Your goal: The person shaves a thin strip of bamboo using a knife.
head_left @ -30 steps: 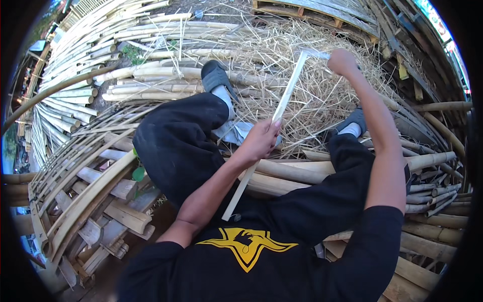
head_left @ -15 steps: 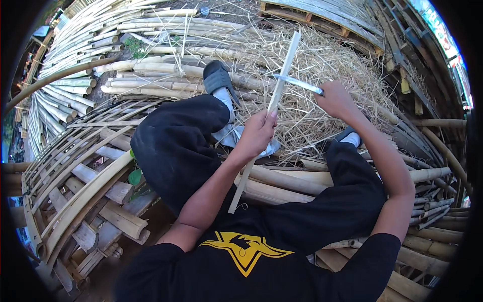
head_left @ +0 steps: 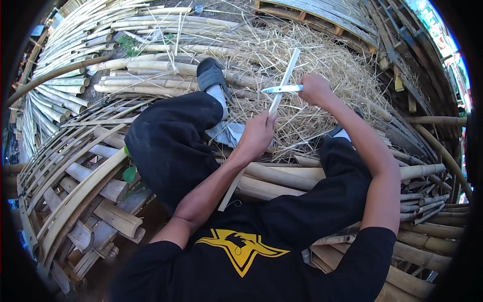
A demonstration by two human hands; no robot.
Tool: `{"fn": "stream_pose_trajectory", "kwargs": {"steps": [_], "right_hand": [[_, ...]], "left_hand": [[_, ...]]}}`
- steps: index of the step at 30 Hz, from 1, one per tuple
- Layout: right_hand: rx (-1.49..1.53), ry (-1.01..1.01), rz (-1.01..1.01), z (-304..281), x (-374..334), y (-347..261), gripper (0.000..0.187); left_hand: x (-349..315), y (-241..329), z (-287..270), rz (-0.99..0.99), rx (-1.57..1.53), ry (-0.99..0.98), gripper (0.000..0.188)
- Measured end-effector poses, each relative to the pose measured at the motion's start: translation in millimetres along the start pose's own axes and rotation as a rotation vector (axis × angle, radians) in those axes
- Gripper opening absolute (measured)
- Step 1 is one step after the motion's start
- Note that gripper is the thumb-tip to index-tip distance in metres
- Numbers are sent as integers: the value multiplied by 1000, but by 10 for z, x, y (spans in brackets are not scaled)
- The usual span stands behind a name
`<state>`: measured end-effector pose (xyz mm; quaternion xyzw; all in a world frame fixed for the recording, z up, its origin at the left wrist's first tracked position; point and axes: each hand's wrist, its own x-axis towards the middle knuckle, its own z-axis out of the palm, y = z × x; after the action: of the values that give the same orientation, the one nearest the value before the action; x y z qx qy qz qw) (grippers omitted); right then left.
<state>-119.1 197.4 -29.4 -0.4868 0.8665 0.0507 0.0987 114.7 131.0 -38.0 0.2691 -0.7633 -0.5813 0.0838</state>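
Observation:
My left hand (head_left: pixel 257 133) is closed around the middle of a pale bamboo strip (head_left: pixel 285 80). The strip slants up and away from my lap, its lower end showing near my shirt. In my right hand (head_left: pixel 315 89) is a knife (head_left: pixel 283 89), gripped by a handle that my fingers hide. Its light blade lies across the upper part of the strip, with the tip pointing left. The blade appears to touch the strip. Beneath both hands spreads a heap of thin bamboo shavings (head_left: pixel 302 121).
Bamboo poles (head_left: pixel 151 83) lie in stacks ahead and to the left. A slatted bamboo frame (head_left: pixel 80 173) stands by my left leg. Wooden pallets (head_left: pixel 322 22) rest at the far right. Split bamboo (head_left: pixel 282 178) lies between my legs. A grey sandal (head_left: pixel 211 75) is on my left foot.
The bamboo strip has been drawn down toward my lap and its top end sits lower. My right hand has moved slightly left, and the knife blade now lies more level across the strip.

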Motion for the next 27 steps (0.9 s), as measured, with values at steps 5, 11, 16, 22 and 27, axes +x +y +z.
{"fn": "stream_pose_trajectory", "kwargs": {"steps": [5,11,16,22,27], "right_hand": [[-76,312,767,-591,-122,1980,33],[85,325,628,49,-436,2040,38],[263,118,321,-19,-320,771,39],[220,-24,56,-220,-349,-295,36],[204,-60,38,-9,-297,-280,33]], "left_hand": [[-265,-121,-20,159,45,-62,32],[-52,37,-191,-125,-454,-194,33],[-32,27,-201,-305,-706,-323,30],[-2,15,-179,-325,-753,-335,32],[-14,12,-149,-302,-713,-330,33]]}}
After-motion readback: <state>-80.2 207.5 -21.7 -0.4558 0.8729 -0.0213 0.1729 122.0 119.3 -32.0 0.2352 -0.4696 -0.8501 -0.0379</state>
